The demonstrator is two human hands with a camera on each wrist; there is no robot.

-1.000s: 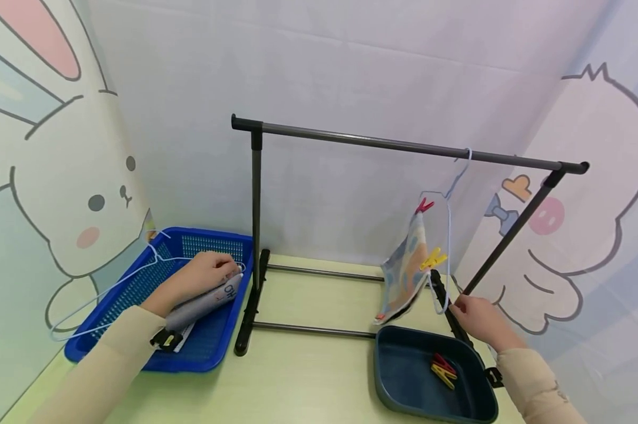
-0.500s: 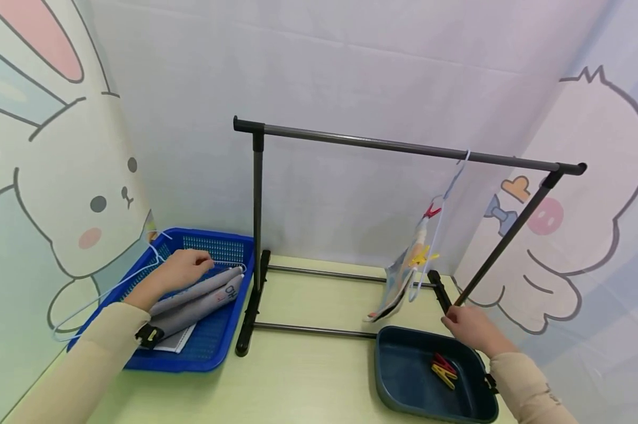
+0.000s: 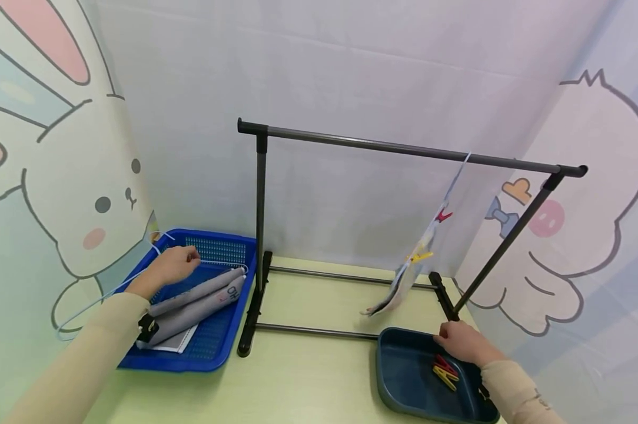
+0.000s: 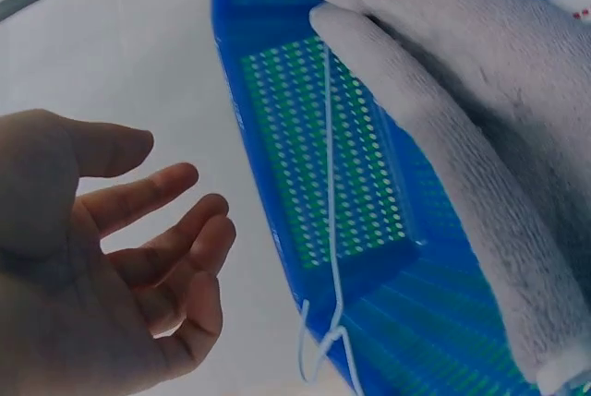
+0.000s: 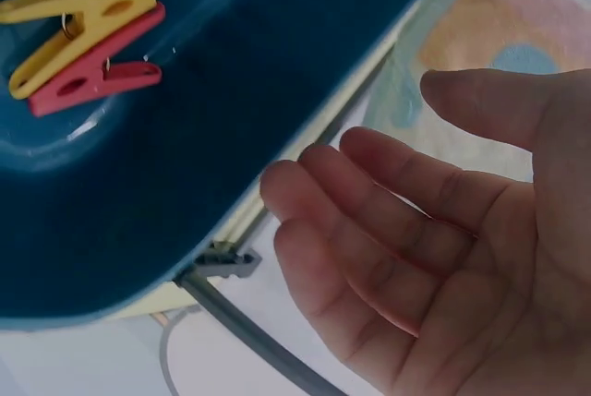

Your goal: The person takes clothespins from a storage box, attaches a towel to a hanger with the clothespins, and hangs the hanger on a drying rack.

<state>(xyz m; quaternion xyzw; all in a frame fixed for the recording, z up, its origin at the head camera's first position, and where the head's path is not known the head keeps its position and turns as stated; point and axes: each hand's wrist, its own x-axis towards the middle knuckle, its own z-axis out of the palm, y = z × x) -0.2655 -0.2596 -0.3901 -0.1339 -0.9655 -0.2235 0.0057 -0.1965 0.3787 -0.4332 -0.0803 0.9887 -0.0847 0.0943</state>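
Observation:
Over the blue basket [image 3: 213, 368], my left hand [image 3: 172, 270] is raised with relaxed fingers and holds nothing; in the left wrist view the hand [image 4: 120, 248] is beside the basket wall. Grey rolled cloths [image 3: 202, 300] lie in the basket with a light blue hanger [image 4: 331, 184] by them. My right hand [image 3: 468, 341] is above the back right rim of the dark tray [image 3: 404, 377], its fingers loosely bent and empty in the right wrist view [image 5: 416, 239]. In the tray lie yellow [image 5: 83, 22] and red clothespins [image 5: 97, 82].
A dark rack [image 3: 361, 143] stands at the back. From its bar hangs a hanger [image 3: 457, 179] with a patterned cloth [image 3: 401, 291], held by a red clothespin [image 3: 443, 216] and a yellow one [image 3: 419, 257]. White curtains with cartoon animals surround the table [image 3: 298, 383].
My left hand has let go of the grey cloth and moved left. My right hand has come down from the rack leg to the tray. The hanging cloth and hanger have turned nearly edge-on.

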